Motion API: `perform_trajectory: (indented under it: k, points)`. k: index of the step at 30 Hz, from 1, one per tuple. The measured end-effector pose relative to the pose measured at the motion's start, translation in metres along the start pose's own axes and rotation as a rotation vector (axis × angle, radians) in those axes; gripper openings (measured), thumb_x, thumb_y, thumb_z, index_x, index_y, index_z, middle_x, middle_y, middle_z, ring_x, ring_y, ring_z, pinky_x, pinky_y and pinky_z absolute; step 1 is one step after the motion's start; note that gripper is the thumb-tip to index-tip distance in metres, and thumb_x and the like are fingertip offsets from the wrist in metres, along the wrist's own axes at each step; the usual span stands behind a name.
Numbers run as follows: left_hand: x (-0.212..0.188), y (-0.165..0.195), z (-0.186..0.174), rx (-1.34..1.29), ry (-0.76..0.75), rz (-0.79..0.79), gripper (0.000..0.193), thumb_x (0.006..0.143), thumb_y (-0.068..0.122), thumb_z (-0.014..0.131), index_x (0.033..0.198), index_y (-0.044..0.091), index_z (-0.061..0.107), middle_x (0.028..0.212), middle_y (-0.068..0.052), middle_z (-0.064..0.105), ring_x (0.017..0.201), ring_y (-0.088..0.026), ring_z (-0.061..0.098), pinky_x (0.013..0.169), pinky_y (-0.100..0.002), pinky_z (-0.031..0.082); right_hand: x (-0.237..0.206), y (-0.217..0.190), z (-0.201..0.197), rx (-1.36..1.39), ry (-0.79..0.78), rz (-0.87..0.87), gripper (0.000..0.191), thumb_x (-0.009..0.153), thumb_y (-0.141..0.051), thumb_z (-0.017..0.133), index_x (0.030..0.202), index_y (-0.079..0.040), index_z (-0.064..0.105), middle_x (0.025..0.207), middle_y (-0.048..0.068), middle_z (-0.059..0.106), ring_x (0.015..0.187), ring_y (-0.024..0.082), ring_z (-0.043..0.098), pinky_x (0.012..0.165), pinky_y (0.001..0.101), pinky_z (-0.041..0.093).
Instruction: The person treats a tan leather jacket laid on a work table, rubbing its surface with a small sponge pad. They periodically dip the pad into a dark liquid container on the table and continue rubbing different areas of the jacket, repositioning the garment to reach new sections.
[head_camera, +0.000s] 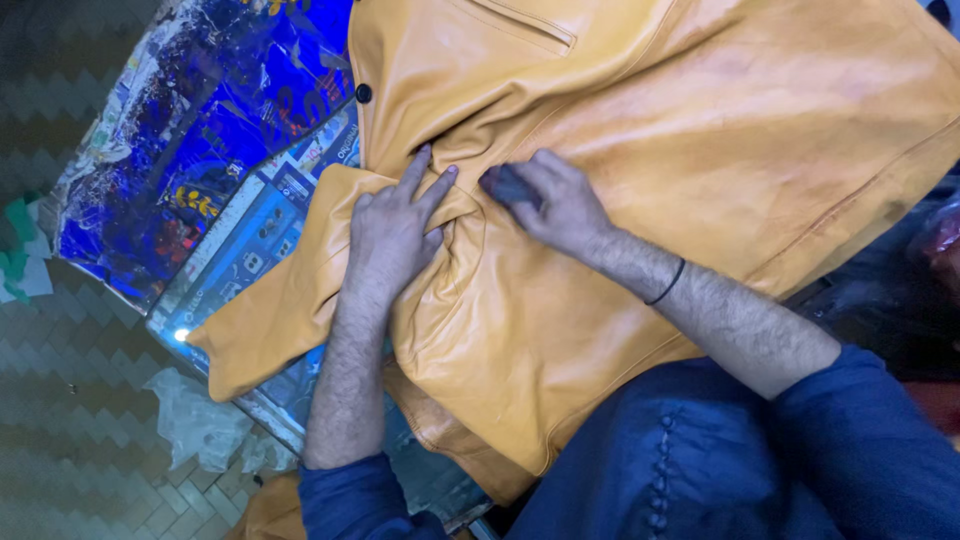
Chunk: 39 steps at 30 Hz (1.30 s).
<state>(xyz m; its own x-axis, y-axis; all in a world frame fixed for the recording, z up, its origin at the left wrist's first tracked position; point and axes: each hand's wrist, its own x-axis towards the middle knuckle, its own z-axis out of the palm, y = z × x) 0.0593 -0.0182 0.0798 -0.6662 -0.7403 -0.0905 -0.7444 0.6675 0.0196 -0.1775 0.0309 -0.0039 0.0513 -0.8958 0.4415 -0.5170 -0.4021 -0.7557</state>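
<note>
- Left hand (392, 232) is lying flat on the yellow leather jacket (640, 160), palm down, fingers spread a bit, with the first two fingers pointing up toward the collar area and pressing into a fold.
- Right hand (562, 205) is sitting just beside it, curled around a small dark block (505, 185) and pressing it against the leather. Only one end of the block is poking out past the fingertips, so can't really tell what it is.
- The two hands are almost touching, both working right where the leather is bunching into creases, roughly the middle of the jacket.
- There's a thin black band (668, 283) sitting on the right wrist, and dark blue sleeves (870, 440) are pushed up both forearms.
- The jacket itself is taking up most of the view, spreading across the person's lap and over the work surface, front side up. A black snap button (363, 93) is showing near its left edge, and a slit pocket (520, 22) is running along the top.
- One flap of the jacket (270, 320) is hanging out to the lower left.
- Under the jacket a glossy blue printed sheet (200, 120) is lying there, scuffed and smeared with white.
- Further out, the patterned tile floor (70, 420) is showing, with crumpled clear plastic (200, 420) sitting on it.
</note>
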Motion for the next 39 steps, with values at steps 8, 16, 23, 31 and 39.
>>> perform_trajectory:
  k: [8,16,23,31,39]
  points:
    - [-0.062,0.095,0.038,-0.371,0.180,-0.526,0.032,0.111,0.027,0.065,0.140,0.014,0.066,0.120,-0.007,0.061,0.112,-0.029,0.059,0.101,-0.046,0.050,-0.062,0.051,-0.094,-0.003,0.278,0.258,0.021,0.101,-0.004,0.076,0.121,-0.002,0.070,0.104,0.012,0.066,0.096,0.023,0.065,0.086,0.0326,0.052]
    - [-0.031,0.125,0.091,-0.028,0.690,-0.832,0.084,0.086,0.063,0.073,0.135,-0.003,0.057,0.130,-0.029,0.051,0.123,-0.046,0.046,0.099,-0.061,0.037,-0.121,0.124,-0.133,0.725,0.441,0.363,0.022,0.105,-0.003,0.068,0.126,-0.001,0.065,0.119,0.004,0.070,0.109,0.012,0.066,0.104,0.0280,0.053]
    - [0.004,0.107,0.109,0.037,0.717,-0.921,0.054,0.085,0.056,0.074,0.115,0.011,0.071,0.120,-0.015,0.060,0.117,-0.040,0.050,0.093,-0.058,0.038,-0.118,0.052,-0.092,0.376,0.077,0.227,0.031,0.093,0.000,0.074,0.123,-0.002,0.069,0.115,0.008,0.072,0.099,0.017,0.065,0.092,0.0302,0.053]
    - [-0.013,0.094,0.114,-0.162,0.656,-0.784,0.026,0.103,0.038,0.067,0.111,0.014,0.067,0.121,-0.014,0.058,0.121,-0.037,0.052,0.101,-0.057,0.040,-0.070,-0.025,-0.027,0.016,-0.207,-0.068,0.039,0.083,-0.002,0.076,0.120,-0.001,0.070,0.096,0.015,0.064,0.087,0.031,0.065,0.075,0.0397,0.055]
    - [-0.035,0.074,0.111,0.046,0.682,-0.878,0.046,0.083,0.046,0.073,0.112,0.011,0.070,0.117,-0.019,0.061,0.115,-0.044,0.051,0.096,-0.064,0.033,-0.058,-0.022,-0.013,0.054,-0.158,-0.035,0.032,0.089,-0.004,0.077,0.119,0.000,0.068,0.096,0.014,0.061,0.084,0.030,0.064,0.075,0.0390,0.054]
